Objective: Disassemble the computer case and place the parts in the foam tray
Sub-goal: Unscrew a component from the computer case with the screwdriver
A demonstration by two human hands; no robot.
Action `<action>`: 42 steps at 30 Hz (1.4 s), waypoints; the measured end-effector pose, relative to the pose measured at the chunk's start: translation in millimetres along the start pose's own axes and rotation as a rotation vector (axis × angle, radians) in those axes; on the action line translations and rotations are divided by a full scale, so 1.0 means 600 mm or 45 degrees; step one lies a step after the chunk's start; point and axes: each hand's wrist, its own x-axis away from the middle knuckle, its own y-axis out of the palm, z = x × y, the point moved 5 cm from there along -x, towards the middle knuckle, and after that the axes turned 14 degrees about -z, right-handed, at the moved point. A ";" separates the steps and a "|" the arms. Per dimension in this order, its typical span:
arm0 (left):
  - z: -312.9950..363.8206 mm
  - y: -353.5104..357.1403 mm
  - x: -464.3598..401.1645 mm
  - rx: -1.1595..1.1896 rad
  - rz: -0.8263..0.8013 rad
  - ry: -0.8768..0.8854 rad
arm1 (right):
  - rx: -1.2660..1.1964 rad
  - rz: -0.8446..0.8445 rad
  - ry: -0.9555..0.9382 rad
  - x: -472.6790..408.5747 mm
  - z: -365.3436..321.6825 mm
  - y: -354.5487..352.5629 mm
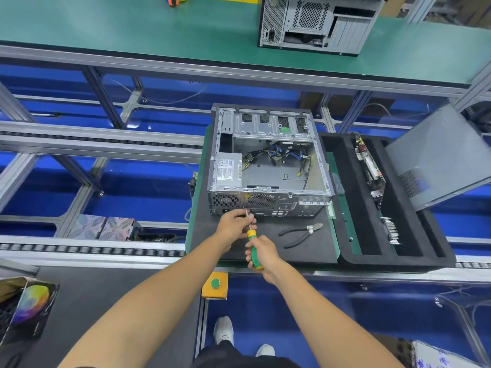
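An open grey computer case (268,166) lies on its side on a dark mat (300,248), its rear panel facing me, with a power supply and loose cables inside. My right hand (261,254) grips the green-and-yellow handle of a screwdriver (252,239). My left hand (235,224) pinches the metal shaft near its tip, which meets the case's rear panel. To the right sits the black foam tray (345,197), where a circuit board (370,168) stands on edge in a slot. A grey side panel (438,158) leans at the tray's far right.
Black pliers (300,232) lie on the mat right of my hands. A second computer case (318,22) stands on the green bench behind. A yellow box with a green button (215,284) sits at the near rail. Conveyor rails run left. A boxed fan (29,306) sits lower left.
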 end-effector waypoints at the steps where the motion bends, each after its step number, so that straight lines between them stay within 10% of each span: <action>1: -0.001 -0.001 -0.001 -0.006 0.003 -0.006 | -0.001 -0.002 0.004 -0.001 0.001 0.000; 42: 0.002 -0.011 -0.026 -0.095 0.068 -0.058 | 0.043 0.045 -0.006 -0.026 0.007 0.005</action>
